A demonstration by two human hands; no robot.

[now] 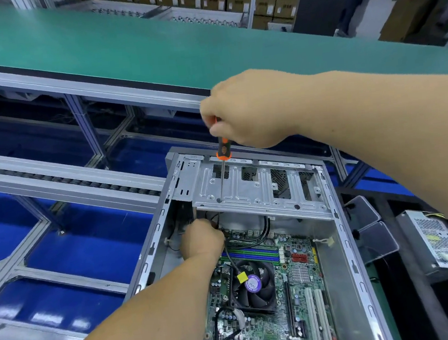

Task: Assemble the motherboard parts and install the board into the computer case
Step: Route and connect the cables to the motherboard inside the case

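An open grey computer case (153, 246) lies in front of me with the green motherboard (300, 279) seated inside, its black CPU fan (254, 286) near the middle. A silver drive bracket (257, 191) spans the far end of the case. My right hand (250, 108) grips an orange-and-black screwdriver (223, 151) held upright, its tip resting on a hole at the bracket's left front. My left hand (200, 241) reaches under the bracket's left edge, fingers curled among black cables; what they hold is hidden.
A silver power supply (440, 243) with loose wires sits to the right of the case, beside dark plastic dividers (368, 227). A green conveyor surface (98, 42) runs behind, aluminium frame rails (64, 183) and blue floor to the left, cardboard boxes at the back.
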